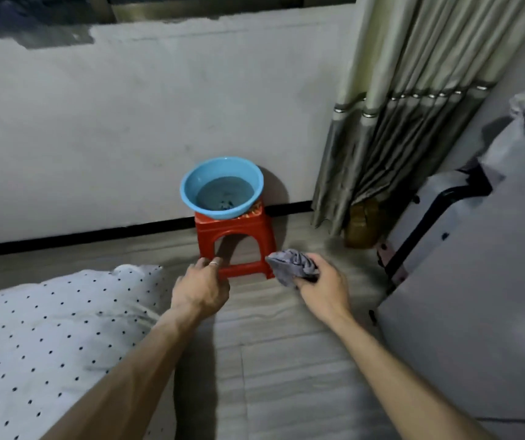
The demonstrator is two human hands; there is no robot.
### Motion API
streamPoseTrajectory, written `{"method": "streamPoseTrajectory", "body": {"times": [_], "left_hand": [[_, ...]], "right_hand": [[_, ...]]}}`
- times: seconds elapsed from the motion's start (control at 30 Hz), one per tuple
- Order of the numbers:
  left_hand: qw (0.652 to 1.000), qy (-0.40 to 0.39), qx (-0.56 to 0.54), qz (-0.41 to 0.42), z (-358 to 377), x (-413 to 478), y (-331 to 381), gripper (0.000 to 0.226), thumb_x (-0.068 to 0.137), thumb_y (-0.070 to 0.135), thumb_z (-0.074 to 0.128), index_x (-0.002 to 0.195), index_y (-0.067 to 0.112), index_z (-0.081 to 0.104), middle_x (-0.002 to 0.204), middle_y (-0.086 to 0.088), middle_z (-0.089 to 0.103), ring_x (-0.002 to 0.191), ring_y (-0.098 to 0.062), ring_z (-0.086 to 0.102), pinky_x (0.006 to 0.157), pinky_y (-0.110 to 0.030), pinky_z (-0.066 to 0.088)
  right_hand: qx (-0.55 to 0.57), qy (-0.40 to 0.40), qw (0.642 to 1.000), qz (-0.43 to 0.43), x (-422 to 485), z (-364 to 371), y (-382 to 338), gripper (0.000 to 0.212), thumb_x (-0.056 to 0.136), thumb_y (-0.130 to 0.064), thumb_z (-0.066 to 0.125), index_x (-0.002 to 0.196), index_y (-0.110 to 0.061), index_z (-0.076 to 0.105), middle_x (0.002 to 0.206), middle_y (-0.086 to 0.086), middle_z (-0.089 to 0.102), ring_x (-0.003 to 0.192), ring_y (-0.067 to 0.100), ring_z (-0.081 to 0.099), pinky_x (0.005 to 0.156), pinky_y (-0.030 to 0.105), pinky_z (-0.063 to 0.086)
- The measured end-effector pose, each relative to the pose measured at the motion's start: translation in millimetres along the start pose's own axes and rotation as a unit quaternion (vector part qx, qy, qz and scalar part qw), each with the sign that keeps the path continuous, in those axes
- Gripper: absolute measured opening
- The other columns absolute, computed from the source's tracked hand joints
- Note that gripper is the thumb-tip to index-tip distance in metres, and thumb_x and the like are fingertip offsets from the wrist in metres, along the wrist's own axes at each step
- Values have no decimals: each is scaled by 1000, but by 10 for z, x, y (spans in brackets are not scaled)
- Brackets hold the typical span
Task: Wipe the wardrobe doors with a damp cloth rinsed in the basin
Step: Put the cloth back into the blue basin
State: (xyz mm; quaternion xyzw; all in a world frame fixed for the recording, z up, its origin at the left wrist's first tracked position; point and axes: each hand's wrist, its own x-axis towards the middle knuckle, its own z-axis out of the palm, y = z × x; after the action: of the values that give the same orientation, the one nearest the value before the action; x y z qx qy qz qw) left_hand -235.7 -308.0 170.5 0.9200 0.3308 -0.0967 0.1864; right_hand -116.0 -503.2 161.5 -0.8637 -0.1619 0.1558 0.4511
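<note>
The fingers point(316, 261) of the right hand point(323, 289) are curled round a bunched grey cloth point(293, 266), thumb beneath it, and the wad sticks out to the left past the knuckles. The left hand point(199, 290) holds nothing: its fingers point(203, 265) are loosely bent and point forward, with 1 ring point(214, 264) on them. They lie over the low front rail of a red plastic stool point(237, 238) (whether they touch it I cannot tell). The 2 bare forearms reach in from the bottom edge.

The cloth hangs just beside the stool's front right leg. On the stool's seat stands a blue basin point(187, 185) with water in it, close against a pale wall point(128, 122).

Left of the arms lies white bedding with black dots point(48, 328). Right of the stool hangs a pleated grey curtain point(397, 122), and near it stands a white suitcase with a black handle point(439, 198). A pale flat panel point(477, 296) fills the right edge.
</note>
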Motion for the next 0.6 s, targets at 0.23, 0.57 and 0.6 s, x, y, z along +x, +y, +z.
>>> {"method": "streamPoseTrajectory", "body": {"times": [0.23,0.57,0.6], "left_hand": [[997,48,-44,-34,-933,1332,-471,41,93,33,51,133,30,56,138,-5,52,126,-30,51,101,-48,47],[998,47,-38,-31,-1014,3309,-1331,59,96,34,52,151,27,35,155,-3,33,141,-27,34,112,-42,35],[998,36,-44,-37,-923,3419,-1377,61,96,35,51,153,26,31,158,-4,28,143,-28,31,114,-42,32]], "right_hand": [[22,6,1000,-2,1567,525,-919,38,78,-21,78,114,-29,68,111,-2,72,107,20,64,84,26,46],[-55,-14,998,-19,3255,1725,-1233,39,78,-31,78,114,-21,68,108,1,67,103,21,60,78,22,36],[-58,-10,998,-9,3349,1829,-1161,36,78,-29,78,112,-20,68,106,3,67,102,23,61,76,24,36]]}}
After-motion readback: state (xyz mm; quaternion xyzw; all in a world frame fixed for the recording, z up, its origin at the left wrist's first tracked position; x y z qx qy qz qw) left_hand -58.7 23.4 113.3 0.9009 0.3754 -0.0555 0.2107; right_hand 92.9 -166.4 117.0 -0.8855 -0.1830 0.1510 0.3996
